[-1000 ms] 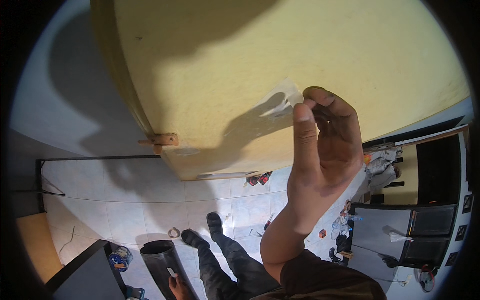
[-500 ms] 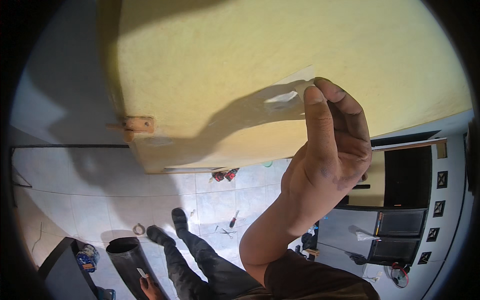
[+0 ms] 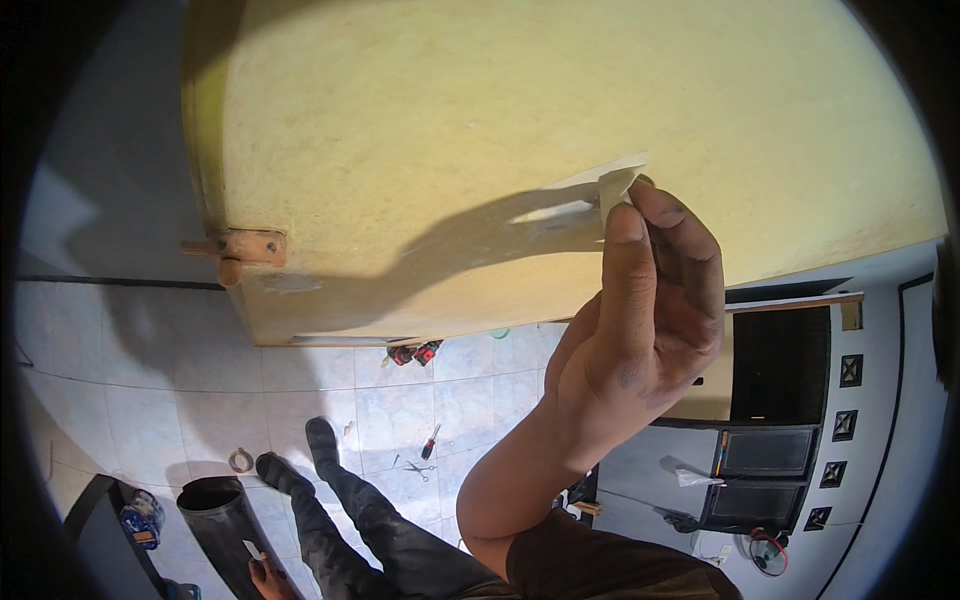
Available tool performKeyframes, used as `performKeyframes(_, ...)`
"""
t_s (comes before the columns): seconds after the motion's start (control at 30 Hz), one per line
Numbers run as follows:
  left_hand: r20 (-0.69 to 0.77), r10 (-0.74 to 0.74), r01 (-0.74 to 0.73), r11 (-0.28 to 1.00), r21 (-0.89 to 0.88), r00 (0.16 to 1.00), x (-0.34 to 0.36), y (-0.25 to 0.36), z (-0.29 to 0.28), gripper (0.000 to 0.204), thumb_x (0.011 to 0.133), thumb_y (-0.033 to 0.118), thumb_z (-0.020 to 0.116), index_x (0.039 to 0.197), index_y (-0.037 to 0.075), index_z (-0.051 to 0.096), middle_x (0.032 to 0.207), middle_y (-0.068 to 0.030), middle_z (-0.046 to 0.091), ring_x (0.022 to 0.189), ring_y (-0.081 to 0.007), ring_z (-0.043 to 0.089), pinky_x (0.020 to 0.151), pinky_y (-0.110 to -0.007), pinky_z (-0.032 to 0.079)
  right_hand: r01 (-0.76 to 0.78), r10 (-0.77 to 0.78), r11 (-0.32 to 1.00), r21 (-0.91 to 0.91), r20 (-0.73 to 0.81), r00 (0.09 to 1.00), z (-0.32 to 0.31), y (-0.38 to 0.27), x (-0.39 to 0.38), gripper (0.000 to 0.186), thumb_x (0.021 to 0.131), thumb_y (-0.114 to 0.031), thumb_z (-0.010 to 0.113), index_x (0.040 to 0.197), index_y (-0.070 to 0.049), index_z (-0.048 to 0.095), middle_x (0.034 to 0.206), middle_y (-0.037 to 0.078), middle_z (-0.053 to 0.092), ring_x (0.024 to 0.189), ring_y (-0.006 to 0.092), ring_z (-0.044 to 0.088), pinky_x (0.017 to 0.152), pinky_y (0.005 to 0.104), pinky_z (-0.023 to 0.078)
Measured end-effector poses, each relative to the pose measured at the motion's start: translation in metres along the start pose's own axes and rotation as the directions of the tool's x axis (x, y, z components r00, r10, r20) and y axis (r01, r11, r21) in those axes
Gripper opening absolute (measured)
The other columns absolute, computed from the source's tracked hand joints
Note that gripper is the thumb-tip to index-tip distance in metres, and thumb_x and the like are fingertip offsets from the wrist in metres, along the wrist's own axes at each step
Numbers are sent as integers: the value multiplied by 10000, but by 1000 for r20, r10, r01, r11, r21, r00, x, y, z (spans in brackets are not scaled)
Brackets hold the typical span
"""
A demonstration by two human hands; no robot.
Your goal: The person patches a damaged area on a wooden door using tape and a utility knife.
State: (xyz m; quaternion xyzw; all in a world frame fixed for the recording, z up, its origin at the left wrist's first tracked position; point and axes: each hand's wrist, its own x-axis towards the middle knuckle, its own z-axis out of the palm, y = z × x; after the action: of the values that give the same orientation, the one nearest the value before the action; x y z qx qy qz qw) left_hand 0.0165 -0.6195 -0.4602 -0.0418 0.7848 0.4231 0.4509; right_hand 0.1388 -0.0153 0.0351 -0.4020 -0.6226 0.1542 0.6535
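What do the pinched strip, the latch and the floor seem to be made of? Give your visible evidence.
Pinched strip: probably paper or tape, matt; it looks thin and folded.
Latch: perhaps wood, dull orange-brown; chunky with rounded edges, though paint could hide another material.
Floor: likely glazed ceramic tile; pale, smooth squares with joint lines.

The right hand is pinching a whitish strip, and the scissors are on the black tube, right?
Not quite: the head view shows the scissors lying on the tiled floor, not on the black tube. The right hand is indeed pinching a whitish strip.
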Motion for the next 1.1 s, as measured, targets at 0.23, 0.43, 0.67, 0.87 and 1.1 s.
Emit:
performKeyframes(0.23,-9,-38,39,995,96,999,10,-4,-4,319,1118,320,614,930,81,516,739,39,435,626,-84,391,549,-313,307,25,-28,999,32,76,997,0,2,-5,95,951,71,704,1045,55,698,1047,109,747,946,135,627,910,271,478)
performKeyframes(0.43,10,58,-59,986,154,998,23,-18,-11,340,1116,309,623,892,88,496,725,35,429,619,-85,399,548,-313,321,274,-260,960,-56,179,949,-7,18,-5,132,922,67,716,1039,35,666,1069,155,703,1019,246,643,926,340,494)
performKeyframes(0.67,-102,-82,114,922,371,991,5,29,-12,625,1062,407,664,1464,-65,584,1331,-238,692,1188,-350,642,1032,-470,507,448,-403,816,-364,196,894,0,22,-14,198,899,99,774,1075,48,699,1047,144,697,974,255,676,872,348,535)
performKeyframes(0.87,9,-64,55,914,403,998,-10,89,-2,684,1048,434,683,1487,-76,560,1488,-291,607,1371,-412,573,1172,-468,436,448,-391,825,-344,225,893,-3,28,-28,173,869,83,793,1015,34,714,978,133,653,923,259,584,813,346,511)
performKeyframes(1.1,68,1,-32,885,464,998,-4,78,-2,663,1034,361,691,1493,-94,543,1431,-320,619,1347,-480,568,1167,-514,444,447,-376,814,-371,250,892,-3,48,-45,171,851,1,824,993,-52,746,1069,108,603,999,272,529,817,354,440)
